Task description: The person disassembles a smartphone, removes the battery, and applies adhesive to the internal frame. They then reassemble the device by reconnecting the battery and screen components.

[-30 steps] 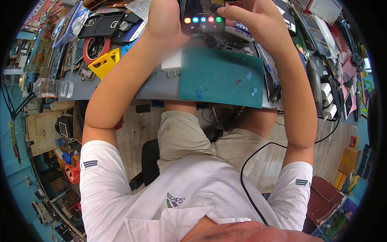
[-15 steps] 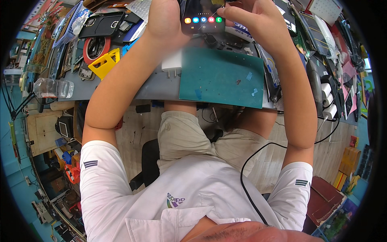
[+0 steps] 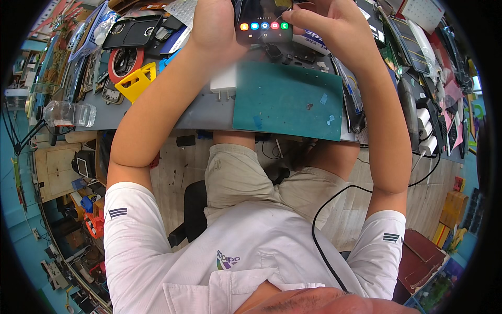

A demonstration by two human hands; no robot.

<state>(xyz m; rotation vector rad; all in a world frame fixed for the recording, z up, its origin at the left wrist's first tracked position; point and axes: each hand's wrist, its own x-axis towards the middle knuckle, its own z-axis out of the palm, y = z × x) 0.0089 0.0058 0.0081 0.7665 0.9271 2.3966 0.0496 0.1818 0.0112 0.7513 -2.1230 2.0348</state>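
At the top edge of the head view, a smartphone [image 3: 264, 25] with a lit screen is held up over the bench. Its lower part shows a row of coloured round icons; the upper part is cut off by the frame. My left hand [image 3: 215, 26] is closed along its left side, fingers mostly hidden. A finger of my right hand [image 3: 321, 21] reaches the phone's right edge, the other fingers curled beside it and partly out of frame. Below the phone lie a white charger plug [image 3: 224, 82] with its prongs toward me and a green work mat [image 3: 287, 104] with small blue scraps.
Left of my left forearm are a yellow stand [image 3: 137, 83], a red tape roll [image 3: 124, 64], a black phone case [image 3: 132, 32] and a clear plastic container [image 3: 70, 113]. White plugs [image 3: 426, 131] fill a power strip at right. A black cable [image 3: 314, 225] hangs across my front.
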